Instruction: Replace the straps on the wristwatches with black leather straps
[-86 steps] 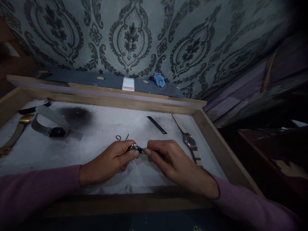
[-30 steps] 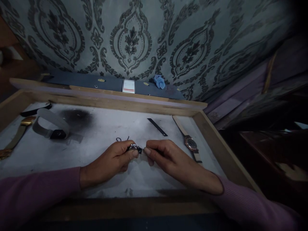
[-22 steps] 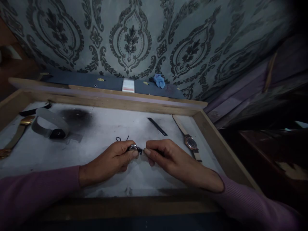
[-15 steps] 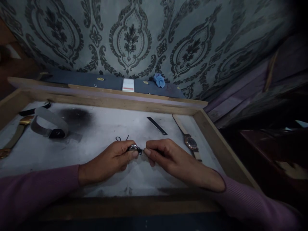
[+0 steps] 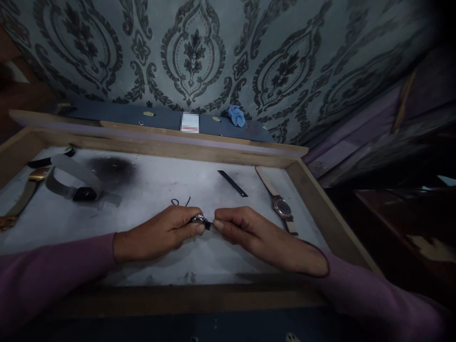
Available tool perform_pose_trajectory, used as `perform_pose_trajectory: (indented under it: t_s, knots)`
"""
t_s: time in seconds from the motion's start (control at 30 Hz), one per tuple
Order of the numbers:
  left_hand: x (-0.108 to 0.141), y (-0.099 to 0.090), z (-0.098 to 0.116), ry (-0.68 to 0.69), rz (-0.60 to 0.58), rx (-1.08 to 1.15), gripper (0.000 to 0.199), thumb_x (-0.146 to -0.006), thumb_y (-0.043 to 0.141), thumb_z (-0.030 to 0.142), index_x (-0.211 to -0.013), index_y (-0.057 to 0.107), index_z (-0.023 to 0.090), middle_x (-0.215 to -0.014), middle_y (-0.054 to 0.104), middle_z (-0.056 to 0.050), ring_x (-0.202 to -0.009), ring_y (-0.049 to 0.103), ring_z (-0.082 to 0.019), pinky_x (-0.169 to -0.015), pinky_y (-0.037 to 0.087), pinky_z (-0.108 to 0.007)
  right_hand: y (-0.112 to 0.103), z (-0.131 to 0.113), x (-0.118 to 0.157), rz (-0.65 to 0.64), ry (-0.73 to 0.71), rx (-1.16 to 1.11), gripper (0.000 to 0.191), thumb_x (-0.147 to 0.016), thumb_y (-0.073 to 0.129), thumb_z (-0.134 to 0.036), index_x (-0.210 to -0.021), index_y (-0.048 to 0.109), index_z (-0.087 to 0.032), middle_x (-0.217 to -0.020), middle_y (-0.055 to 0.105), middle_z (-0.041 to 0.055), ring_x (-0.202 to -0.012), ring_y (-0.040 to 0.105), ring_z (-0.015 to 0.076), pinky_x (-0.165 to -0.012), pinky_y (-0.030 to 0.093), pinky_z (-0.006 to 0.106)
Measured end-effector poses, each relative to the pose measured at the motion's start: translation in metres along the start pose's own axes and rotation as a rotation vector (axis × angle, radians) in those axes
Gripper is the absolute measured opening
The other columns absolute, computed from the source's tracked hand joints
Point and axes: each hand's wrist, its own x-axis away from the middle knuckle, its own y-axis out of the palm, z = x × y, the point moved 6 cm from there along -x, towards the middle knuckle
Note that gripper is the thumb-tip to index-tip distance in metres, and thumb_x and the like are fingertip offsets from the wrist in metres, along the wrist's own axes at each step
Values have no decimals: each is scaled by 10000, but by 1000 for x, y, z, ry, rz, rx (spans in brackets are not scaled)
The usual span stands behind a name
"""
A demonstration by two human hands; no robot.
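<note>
My left hand (image 5: 167,232) is closed on a small watch (image 5: 198,218) with a shiny silver case, pinched between thumb and fingers. Most of it is hidden by the hand. A short black piece, seemingly its strap end, sticks out to the right. My right hand (image 5: 245,230) is closed in a pinch right beside it, on a thin pale piece that meets the black part; its kind is too small to tell. Just beyond my left hand, a thin black cord (image 5: 175,202) lies curled. A dark flat cutter blade (image 5: 232,184) rests farther back.
A wooden rim (image 5: 322,199) frames the white work surface (image 5: 160,173). To the right lies a strapped watch (image 5: 282,207); to the left are a grey-banded watch (image 5: 84,194), a gold-coloured watch (image 5: 39,174) and a black strap (image 5: 39,163). Behind the rim sits a blue cloth (image 5: 235,116).
The view has shifted slightly, so the scene sits a little higher. Both hands keep their grips at the watch, with only a slight shift of the right fingers.
</note>
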Motion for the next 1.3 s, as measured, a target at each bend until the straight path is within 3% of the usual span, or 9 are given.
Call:
perform_pose_trajectory:
  t_s: [0.23, 0.53, 0.83, 1.07, 1.3]
  knots:
    - [-2, -1, 1, 51, 26, -132, 282, -940, 410, 293, -681, 416, 180, -600, 341, 63, -558, 358, -96, -537, 291, -228, 4, 4, -4, -19, -26, -65, 392, -962, 377, -440, -669, 392, -179, -609, 277, -57, -540, 281, 84, -502, 270, 223]
    - [-2, 0, 0, 30, 19, -146, 265, -932, 424, 274, -690, 447, 169, -602, 353, 65, -553, 357, -93, -523, 288, -220, 4, -2, 0, 5, -61, 293, 276, -965, 348, -233, -697, 382, -180, -554, 328, -62, -488, 324, 75, -498, 232, 238]
    - [-4, 1, 2, 18, 32, -163, 250, -916, 437, 222, -671, 430, 172, -592, 372, 65, -536, 351, -87, -519, 291, -214, 6, -4, 3, 11, -47, 511, 204, -922, 355, -147, -738, 444, -162, -586, 486, -11, -484, 397, 79, -496, 228, 244]
    - [-2, 2, 3, 50, 20, -231, 221, -944, 402, 236, -737, 454, 176, -617, 388, 61, -569, 396, -101, -564, 307, -238, 5, -1, 1, 16, -88, 295, 277, -968, 336, -236, -698, 373, -182, -549, 351, -64, -475, 335, 66, -493, 253, 222]
    - [1, 0, 7, 52, 30, -344, 138, -956, 383, 247, -834, 417, 192, -720, 443, 38, -683, 453, -135, -636, 314, -264, 6, 4, -2, 5, -71, 202, 286, -966, 361, -254, -689, 366, -183, -574, 326, -63, -506, 321, 72, -502, 251, 228]
